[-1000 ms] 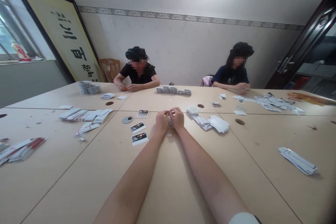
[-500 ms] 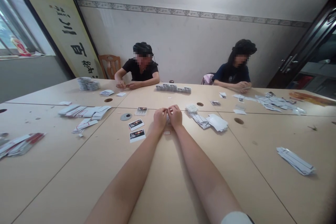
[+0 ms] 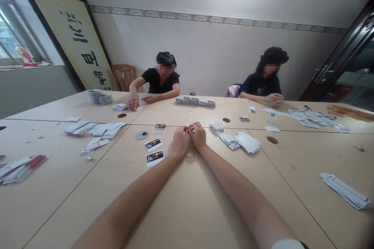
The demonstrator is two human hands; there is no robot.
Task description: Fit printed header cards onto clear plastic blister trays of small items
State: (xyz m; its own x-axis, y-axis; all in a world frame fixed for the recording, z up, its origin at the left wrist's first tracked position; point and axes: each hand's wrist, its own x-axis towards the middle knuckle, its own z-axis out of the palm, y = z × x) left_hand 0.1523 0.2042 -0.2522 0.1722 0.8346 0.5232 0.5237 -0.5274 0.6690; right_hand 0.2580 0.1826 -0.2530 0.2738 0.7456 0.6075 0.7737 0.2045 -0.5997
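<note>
My left hand (image 3: 180,140) and my right hand (image 3: 198,136) meet at the middle of the table, fingertips pinched close together. Between them is something small and pale that my fingers mostly hide. A small white label with a reddish border (image 3: 189,155) lies just below my wrists. Left of my left hand are two white cards with dark printed pictures, an upper card (image 3: 153,145) and a lower card (image 3: 155,158), and a clear pack with a dark top (image 3: 159,128). Beside my right hand lie a pale clear stack (image 3: 217,125), folded printed papers (image 3: 227,139) and white sheets (image 3: 247,142).
A grey disc (image 3: 142,135) and piled white papers (image 3: 95,129) lie to the left. A row of small packs (image 3: 195,102) stands farther back. Two people sit across, one reaching to papers with a hand (image 3: 134,101). A paper bundle (image 3: 344,190) lies at right.
The view has shifted slightly, so the table sits a little lower. My hands stay together in a pinch. The person across at left has moved one hand onto the papers.
</note>
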